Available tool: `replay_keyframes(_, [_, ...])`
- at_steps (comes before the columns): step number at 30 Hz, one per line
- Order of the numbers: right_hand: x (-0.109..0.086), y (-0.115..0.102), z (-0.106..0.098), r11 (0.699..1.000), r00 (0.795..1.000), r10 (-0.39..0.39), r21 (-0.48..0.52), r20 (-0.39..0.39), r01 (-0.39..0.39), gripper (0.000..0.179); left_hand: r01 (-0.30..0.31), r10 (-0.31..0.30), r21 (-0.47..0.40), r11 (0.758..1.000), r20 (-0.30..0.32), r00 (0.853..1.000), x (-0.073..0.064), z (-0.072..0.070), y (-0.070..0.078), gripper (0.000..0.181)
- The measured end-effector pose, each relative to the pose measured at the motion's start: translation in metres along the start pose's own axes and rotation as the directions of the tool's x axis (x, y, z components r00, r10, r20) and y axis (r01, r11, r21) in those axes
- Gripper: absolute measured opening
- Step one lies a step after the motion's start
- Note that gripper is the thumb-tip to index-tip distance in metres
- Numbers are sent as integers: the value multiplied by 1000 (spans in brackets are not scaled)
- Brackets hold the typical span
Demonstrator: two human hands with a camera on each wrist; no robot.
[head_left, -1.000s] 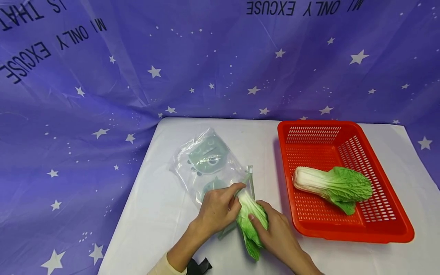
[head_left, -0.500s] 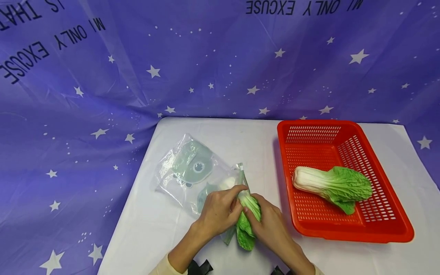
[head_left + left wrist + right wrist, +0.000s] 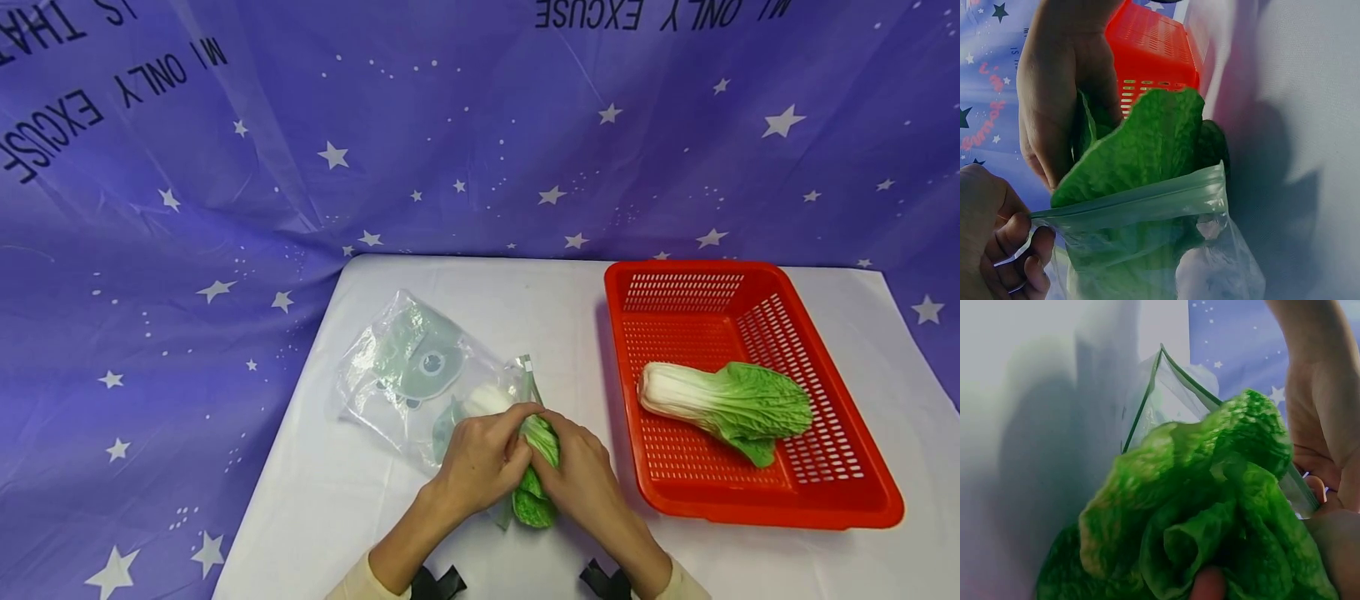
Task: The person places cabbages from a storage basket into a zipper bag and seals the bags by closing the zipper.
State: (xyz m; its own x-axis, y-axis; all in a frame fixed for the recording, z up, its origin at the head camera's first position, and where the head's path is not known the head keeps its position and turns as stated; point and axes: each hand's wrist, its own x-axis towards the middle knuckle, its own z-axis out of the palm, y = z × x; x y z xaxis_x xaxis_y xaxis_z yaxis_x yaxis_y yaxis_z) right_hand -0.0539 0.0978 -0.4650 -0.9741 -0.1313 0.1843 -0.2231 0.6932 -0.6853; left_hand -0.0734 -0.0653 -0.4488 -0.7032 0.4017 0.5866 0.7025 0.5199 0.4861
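Green and white, the held cabbage (image 3: pixel 536 507) lies left of the red basket (image 3: pixel 772 513) in the head view, its pale base showing through the clear bag (image 3: pixel 420 367) and its leaves outside the mouth. The left hand (image 3: pixel 483 454) pinches the bag's rim; the right hand (image 3: pixel 585 471) has its fingers curled round the leaves. A second cabbage (image 3: pixel 727 408) rests inside the basket, out of the way.

From the left wrist, the basket stands behind the leaves, which rise past the green zip strip (image 3: pixel 1141 196). That film looks thin, light and slippery, best pinched at the strip; the cabbage seems light, firmer at its base.

From the right wrist, where no basket shows, the leaves fold around one fingertip (image 3: pixel 1208 584). They look soft and likely to crease, so the bunched middle seems the better hold; their spread edges could catch on the mouth.
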Motion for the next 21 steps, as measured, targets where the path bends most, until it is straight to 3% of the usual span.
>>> replay_keyframes(9, [13, -3, 3, 999, 999, -28, 31, -42, 29, 34, 15, -15, -12, 1000, 5, 1000, 0, 1, 0, 46])
replay_keyframes(21, [20, 2, 16, 988, 982, -80, 117, -173, 101, 37, 9, -9, 4, 1000, 8, 1000, 0, 3, 1, 41])
